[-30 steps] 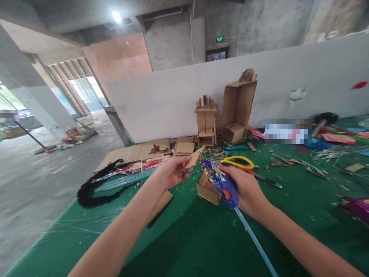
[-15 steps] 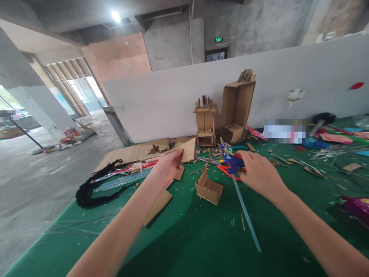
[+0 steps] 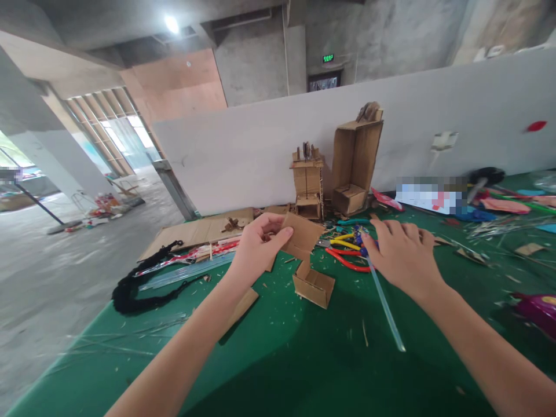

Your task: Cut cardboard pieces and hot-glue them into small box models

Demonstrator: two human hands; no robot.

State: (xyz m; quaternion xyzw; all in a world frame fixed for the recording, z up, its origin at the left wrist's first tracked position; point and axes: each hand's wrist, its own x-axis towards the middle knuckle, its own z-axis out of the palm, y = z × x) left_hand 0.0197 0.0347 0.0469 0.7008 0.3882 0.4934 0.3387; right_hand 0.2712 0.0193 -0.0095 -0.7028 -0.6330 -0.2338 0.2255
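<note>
Hands apart now: left hand (image 3: 256,246) pinches a flat cardboard piece (image 3: 302,234) above the worktop (image 3: 304,359), turned flatter toward the camera than half a second ago. Right hand (image 3: 402,255) has set down the glue gun (image 3: 362,243), gripped a second ago, and lies spread over it, fingers loose, glue stick (image 3: 384,304) trailing out. Gun now sits among the scissors (image 3: 347,258), beside a small cardboard box (image 3: 313,284). Gluing looks paused.
</note>
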